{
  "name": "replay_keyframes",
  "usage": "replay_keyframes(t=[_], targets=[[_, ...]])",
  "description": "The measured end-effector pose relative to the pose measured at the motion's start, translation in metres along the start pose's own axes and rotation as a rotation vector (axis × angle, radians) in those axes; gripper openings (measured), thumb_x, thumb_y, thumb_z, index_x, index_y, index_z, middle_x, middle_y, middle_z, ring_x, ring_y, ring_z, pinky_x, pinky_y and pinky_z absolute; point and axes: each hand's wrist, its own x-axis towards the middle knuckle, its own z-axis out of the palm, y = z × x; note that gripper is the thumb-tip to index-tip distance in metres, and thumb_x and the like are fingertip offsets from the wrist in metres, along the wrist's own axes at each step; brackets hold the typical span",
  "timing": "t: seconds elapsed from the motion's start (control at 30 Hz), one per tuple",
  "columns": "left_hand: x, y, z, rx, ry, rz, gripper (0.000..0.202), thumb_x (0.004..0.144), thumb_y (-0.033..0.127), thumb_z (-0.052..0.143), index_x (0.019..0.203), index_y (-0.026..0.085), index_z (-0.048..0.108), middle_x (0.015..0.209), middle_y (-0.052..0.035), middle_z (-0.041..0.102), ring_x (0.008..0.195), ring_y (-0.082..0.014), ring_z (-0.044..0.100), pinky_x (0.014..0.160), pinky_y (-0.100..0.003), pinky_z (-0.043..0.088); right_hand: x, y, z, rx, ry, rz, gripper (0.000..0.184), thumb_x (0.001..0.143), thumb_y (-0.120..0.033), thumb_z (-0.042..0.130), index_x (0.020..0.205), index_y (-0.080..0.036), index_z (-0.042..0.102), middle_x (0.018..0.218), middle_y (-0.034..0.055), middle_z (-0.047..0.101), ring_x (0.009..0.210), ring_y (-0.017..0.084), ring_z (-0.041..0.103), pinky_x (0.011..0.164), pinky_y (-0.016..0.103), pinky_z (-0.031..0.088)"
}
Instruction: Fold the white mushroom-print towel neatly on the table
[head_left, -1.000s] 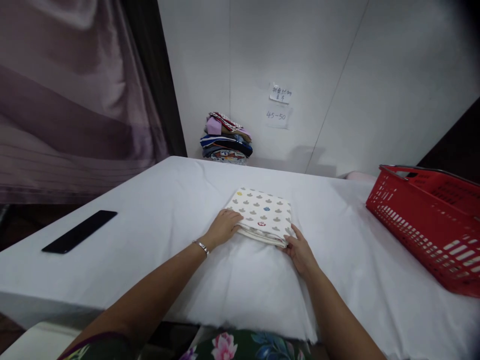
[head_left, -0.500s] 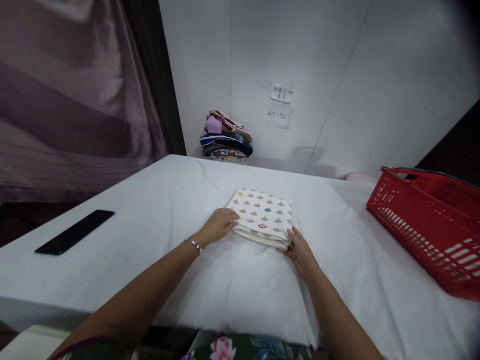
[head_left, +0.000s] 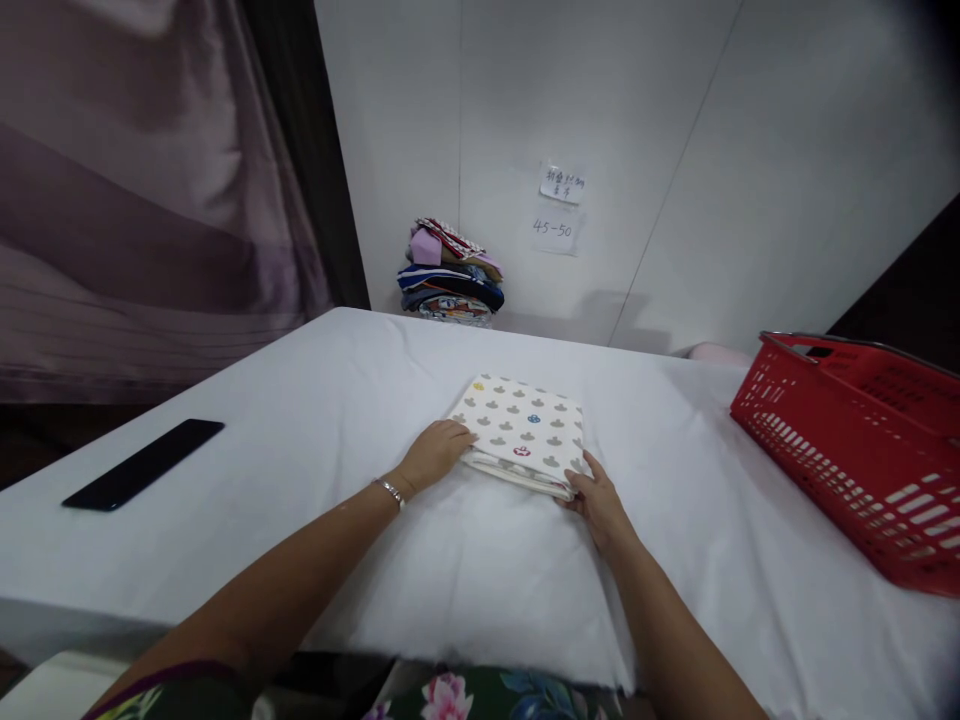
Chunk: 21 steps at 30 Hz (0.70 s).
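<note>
A folded white cloth [head_left: 521,425] printed with grey shapes and a few coloured ones lies on the white-covered table [head_left: 360,390]. At its near left corner my left hand [head_left: 437,452], with a bracelet at the wrist, has its fingers closed on the edge. My right hand [head_left: 600,500] grips the near right corner, thumb on top and fingers underneath. Layers of the fold show along the near edge between both hands. The fingertips under the cloth are hidden.
A red plastic basket [head_left: 847,450] stands at the right of the table. On the left lies a flat black object [head_left: 146,465]. Behind the far edge rises a stack of folded fabrics [head_left: 450,275] by the wall, which bears paper notes [head_left: 556,230].
My right hand has shifted slightly, its thumb reaching further over the cloth's near right corner. My left hand stays at the left corner, and the cloth remains folded in place.
</note>
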Motion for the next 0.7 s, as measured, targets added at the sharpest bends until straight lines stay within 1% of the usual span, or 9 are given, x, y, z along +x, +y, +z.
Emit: replay_keyframes(t=[0.1, 0.2, 0.23, 0.3, 0.43, 0.57, 0.7], targets=[[-0.006, 0.004, -0.001, -0.086, 0.027, -0.074, 0.023, 0.088, 0.023, 0.044, 0.105, 0.021, 0.059, 0.101, -0.0052, 0.063, 0.097, -0.0173, 0.054, 0.084, -0.033, 0.04, 0.001, 0.0, 0.0, 0.001, -0.014, -0.011, 0.077, 0.068, -0.024, 0.07, 0.135, -0.024, 0.031, 0.088, 0.0017, 0.064, 0.067, 0.015, 0.062, 0.053, 0.028, 0.057], [-0.006, 0.009, -0.007, -0.132, 0.015, -0.074, 0.031, 0.085, 0.034, 0.049, 0.112, 0.02, 0.056, 0.109, -0.0064, 0.06, 0.104, -0.0189, 0.051, 0.089, -0.035, 0.039, 0.001, 0.002, -0.001, -0.001, -0.016, -0.012, 0.075, 0.069, -0.026, 0.07, 0.134, -0.024, 0.032, 0.091, 0.0026, 0.064, 0.069, 0.015, 0.062, 0.055, 0.029, 0.058], [-0.005, 0.01, -0.009, -0.13, 0.003, -0.065, 0.033, 0.085, 0.036, 0.05, 0.114, 0.02, 0.055, 0.111, -0.0066, 0.059, 0.105, -0.0193, 0.05, 0.09, -0.035, 0.038, 0.002, 0.002, -0.001, -0.002, -0.013, -0.012, 0.075, 0.069, -0.026, 0.07, 0.134, -0.024, 0.033, 0.092, 0.0027, 0.063, 0.069, 0.015, 0.062, 0.055, 0.029, 0.058], [-0.001, 0.012, -0.012, -0.108, -0.029, -0.05, 0.03, 0.086, 0.033, 0.048, 0.112, 0.021, 0.056, 0.109, -0.0062, 0.06, 0.103, -0.019, 0.051, 0.089, -0.035, 0.039, 0.002, 0.003, -0.002, -0.004, -0.004, -0.015, 0.075, 0.068, -0.026, 0.07, 0.133, -0.024, 0.033, 0.093, 0.0025, 0.063, 0.069, 0.015, 0.062, 0.056, 0.03, 0.058], [0.011, 0.009, -0.014, 0.0, -0.063, 0.013, 0.019, 0.088, 0.021, 0.044, 0.098, 0.019, 0.06, 0.093, -0.0051, 0.062, 0.092, -0.0176, 0.053, 0.081, -0.034, 0.04, 0.003, 0.004, -0.003, -0.011, -0.004, -0.017, 0.075, 0.068, -0.026, 0.071, 0.133, -0.024, 0.034, 0.092, 0.0022, 0.062, 0.068, 0.014, 0.062, 0.058, 0.032, 0.059], [0.012, 0.007, -0.008, 0.133, 0.02, 0.08, 0.021, 0.086, 0.01, 0.041, 0.095, 0.018, 0.059, 0.09, -0.0061, 0.061, 0.09, -0.0177, 0.053, 0.08, -0.034, 0.039, 0.002, 0.003, -0.002, -0.016, -0.02, -0.022, 0.076, 0.067, -0.026, 0.071, 0.133, -0.024, 0.034, 0.09, 0.002, 0.063, 0.068, 0.015, 0.062, 0.056, 0.03, 0.058], [0.002, 0.008, 0.002, 0.146, 0.052, 0.105, 0.023, 0.085, 0.008, 0.04, 0.095, 0.018, 0.058, 0.092, -0.0064, 0.061, 0.09, -0.017, 0.052, 0.081, -0.033, 0.039, 0.001, 0.002, -0.001, -0.011, -0.022, -0.022, 0.076, 0.067, -0.025, 0.071, 0.133, -0.025, 0.034, 0.086, 0.001, 0.063, 0.067, 0.015, 0.062, 0.053, 0.028, 0.057]])
